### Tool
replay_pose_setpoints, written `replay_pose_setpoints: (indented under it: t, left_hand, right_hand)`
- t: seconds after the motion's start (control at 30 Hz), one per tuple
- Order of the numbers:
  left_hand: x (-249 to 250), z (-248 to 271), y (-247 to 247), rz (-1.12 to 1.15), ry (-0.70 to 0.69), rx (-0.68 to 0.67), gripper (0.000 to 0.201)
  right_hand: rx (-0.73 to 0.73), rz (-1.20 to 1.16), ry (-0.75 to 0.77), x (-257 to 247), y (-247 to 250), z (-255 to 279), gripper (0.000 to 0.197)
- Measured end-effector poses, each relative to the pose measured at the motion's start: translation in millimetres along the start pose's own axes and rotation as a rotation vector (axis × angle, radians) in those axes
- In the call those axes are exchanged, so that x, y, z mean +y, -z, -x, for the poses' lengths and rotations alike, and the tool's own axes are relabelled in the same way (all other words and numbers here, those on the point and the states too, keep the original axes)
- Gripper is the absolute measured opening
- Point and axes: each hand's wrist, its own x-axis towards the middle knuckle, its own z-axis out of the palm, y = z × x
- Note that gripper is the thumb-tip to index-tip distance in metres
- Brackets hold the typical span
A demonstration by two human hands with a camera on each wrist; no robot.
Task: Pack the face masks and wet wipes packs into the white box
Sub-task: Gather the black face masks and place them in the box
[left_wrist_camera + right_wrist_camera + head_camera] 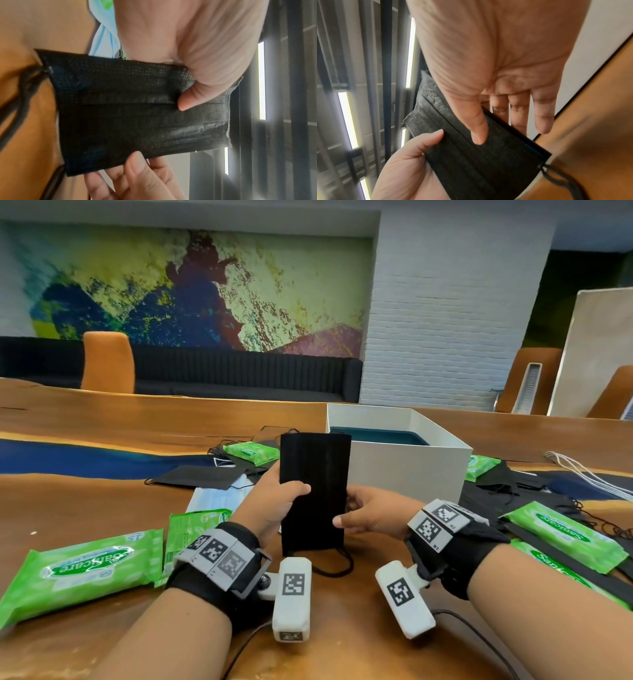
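Left hand (274,501): I see it gripping the black mask (313,491) on its left edge, thumb across the front, fingers behind.
Right hand (370,515): it pinches the mask's right edge lower down, thumb in front; the other fingers run straight behind the fabric.
Mask: held upright between both hands above the desk (102,412), short end up, pleats running lengthwise; its ear loops hang down at the bottom, near the desk.
Box (404,463): white, open-topped, just behind the mask and slightly to the right, with a dark teal inside.
Wipes (82,573): one green pack lies flat at my near left; others lie beside it, left of the box and at the right.
Other masks (195,475): black ones lie spread left and right of the box; a pale blue mask (219,498) sits under the left wrist.
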Motion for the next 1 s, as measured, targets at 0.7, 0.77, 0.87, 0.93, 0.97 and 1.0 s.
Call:
replay_pose_setpoints:
  t: [0.7, 0.77, 0.87, 0.93, 0.97, 1.0]
  left_hand:
    - [52.4, -56.2, 83.3, -0.481, 0.376, 0.312, 0.044]
    - [43.4, -69.3, 84.2, -0.719, 0.461, 0.311, 0.048]
    - [36.2, -77.8, 73.1, -1.27, 0.543, 0.143, 0.05]
    - [35.4, -80.7, 63.5, -1.454, 0.571, 0.072, 0.05]
    - [34.8, -82.2, 59.7, -1.51, 0.6, 0.055, 0.051]
    - [30.5, -85.5, 61.9, -1.552, 0.633, 0.034, 0.052]
  right_hand:
    - [0.469, -0.45, 0.341, 0.4, 16.2, -18.1, 0.017]
    - [0.485, -0.486, 0.345, 5.0, 19.6, -15.6, 0.016]
    - [0.499, -0.511, 0.358, 9.0, 23.5, -8.9, 0.015]
    - [0.504, -0.53, 0.372, 10.1, 26.1, -5.8, 0.015]
    - [0.51, -0.53, 0.376, 10.3, 27.1, -4.8, 0.015]
    - [0.512, -0.529, 0.382, 10.6, 27.9, -3.8, 0.015]
